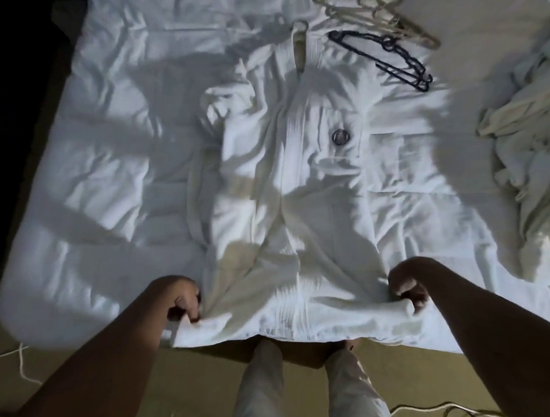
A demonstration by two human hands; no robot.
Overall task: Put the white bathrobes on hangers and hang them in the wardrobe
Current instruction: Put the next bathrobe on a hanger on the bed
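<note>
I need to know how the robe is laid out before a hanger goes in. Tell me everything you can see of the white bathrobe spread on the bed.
The white bathrobe lies flat and front-up on the bed, collar at the far end, hem at the near edge. It looks like soft, creased terry cloth. A round dark emblem sits on the chest and a pale belt crosses the waist. The left hand and right hand each grip a hem corner. A pale hanger hook shows at the collar.

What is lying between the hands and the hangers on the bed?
Only the bathrobe itself. Both the left hand and the right hand grip its near hem, and it stretches up the bed toward the dark hanger and the pale hangers. Nothing else is in the way.
</note>
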